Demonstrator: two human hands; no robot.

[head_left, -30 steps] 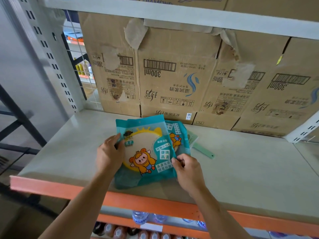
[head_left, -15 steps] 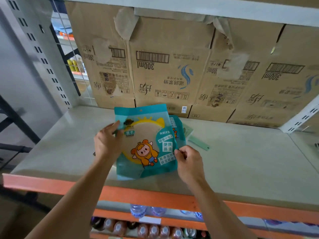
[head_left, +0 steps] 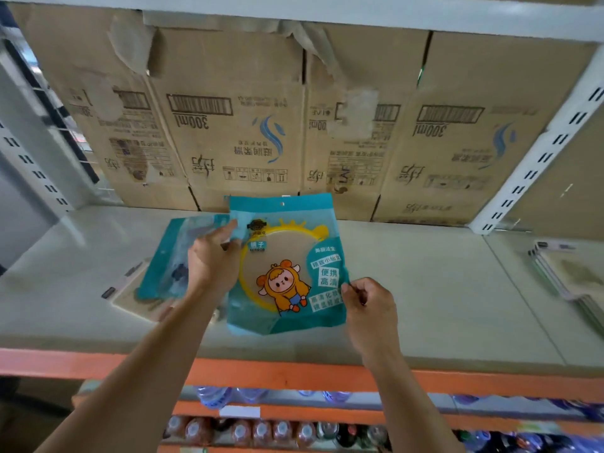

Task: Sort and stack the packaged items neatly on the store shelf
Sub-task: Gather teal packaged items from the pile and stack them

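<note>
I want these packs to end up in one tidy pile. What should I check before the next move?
1. Right hand has the mirror pack: it pinches the right edge. Ok.
2. Left hand has it too: it lies over the upper left edge, but the grip is blurred. Cannot tell.
3. Printed side faces up: the cartoon and the text show. Ok.
4. It lines up with the second teal pack: that one lies to the left, tilted and only partly under it. Not ok.
5. Room on the shelf board: there is bare board in front of the cardboard boxes. Ok.
</note>
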